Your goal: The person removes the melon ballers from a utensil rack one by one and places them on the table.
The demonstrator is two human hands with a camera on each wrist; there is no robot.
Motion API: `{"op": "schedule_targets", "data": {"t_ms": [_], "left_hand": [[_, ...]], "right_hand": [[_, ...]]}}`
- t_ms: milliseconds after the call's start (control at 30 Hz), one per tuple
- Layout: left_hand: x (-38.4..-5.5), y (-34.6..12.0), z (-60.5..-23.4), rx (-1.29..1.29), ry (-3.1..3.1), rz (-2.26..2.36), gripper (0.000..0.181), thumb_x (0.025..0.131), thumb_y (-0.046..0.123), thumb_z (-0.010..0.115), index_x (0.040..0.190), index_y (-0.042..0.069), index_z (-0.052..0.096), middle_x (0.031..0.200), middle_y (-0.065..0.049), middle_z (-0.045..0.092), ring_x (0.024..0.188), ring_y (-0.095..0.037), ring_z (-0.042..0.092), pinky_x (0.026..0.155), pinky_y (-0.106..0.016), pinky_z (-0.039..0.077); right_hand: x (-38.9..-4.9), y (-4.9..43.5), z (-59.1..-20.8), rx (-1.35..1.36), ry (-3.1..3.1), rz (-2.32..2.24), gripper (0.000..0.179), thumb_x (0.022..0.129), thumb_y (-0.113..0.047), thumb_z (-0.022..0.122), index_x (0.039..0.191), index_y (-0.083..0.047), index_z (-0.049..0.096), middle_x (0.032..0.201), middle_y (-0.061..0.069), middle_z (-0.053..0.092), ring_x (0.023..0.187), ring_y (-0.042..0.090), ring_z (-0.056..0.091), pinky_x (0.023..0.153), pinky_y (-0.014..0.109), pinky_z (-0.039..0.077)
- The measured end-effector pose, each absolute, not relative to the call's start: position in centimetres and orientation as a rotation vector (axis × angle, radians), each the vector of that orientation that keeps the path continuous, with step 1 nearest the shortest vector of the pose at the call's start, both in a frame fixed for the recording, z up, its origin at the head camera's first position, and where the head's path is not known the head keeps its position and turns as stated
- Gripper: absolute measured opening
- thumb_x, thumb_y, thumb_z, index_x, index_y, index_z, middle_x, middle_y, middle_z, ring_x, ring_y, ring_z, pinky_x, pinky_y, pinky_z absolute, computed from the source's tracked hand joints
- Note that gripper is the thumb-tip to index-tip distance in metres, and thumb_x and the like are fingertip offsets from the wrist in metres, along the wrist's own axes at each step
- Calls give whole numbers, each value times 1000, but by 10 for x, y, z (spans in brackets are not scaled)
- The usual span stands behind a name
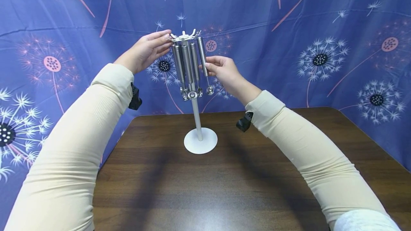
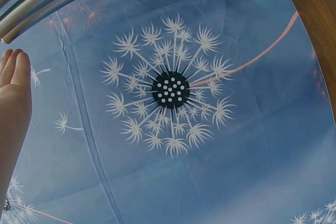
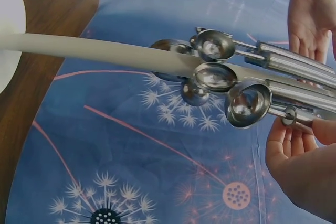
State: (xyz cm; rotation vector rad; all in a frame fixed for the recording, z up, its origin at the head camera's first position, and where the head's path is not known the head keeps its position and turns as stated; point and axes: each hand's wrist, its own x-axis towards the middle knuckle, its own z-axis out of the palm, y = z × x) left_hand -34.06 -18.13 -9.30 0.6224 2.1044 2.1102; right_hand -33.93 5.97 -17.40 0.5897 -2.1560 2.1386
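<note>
Several shiny metal scoops with thick cylindrical handles and small round bowls hang from the white hooked top of a stand. My right hand pinches the handle of the rightmost scoop between thumb and fingers; this scoop hangs slightly tilted, apart from the others. Its bowl shows large in the right wrist view. At the left of the hooked top my left hand has its fingers extended, fingertips at the rim. Whether they touch it, I cannot tell.
A white pole rises from a round white base on the brown wooden table. Behind the table hangs a blue cloth with a dandelion print. Black wrist cameras are strapped to both forearms.
</note>
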Motion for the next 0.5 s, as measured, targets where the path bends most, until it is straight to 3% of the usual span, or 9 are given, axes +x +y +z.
{"op": "schedule_targets", "data": {"t_ms": [500], "left_hand": [[-339, -181, -94, 641, 2118, 2080, 62, 101, 18, 51, 155, 12, 22, 161, -3, 23, 148, -15, 22, 120, -24, 22]], "right_hand": [[-336, 66, -169, 502, -2117, 2236, 36, 99, -6, 54, 134, 2, 52, 126, 20, 60, 114, 28, 60, 95, 30, 52]]}}
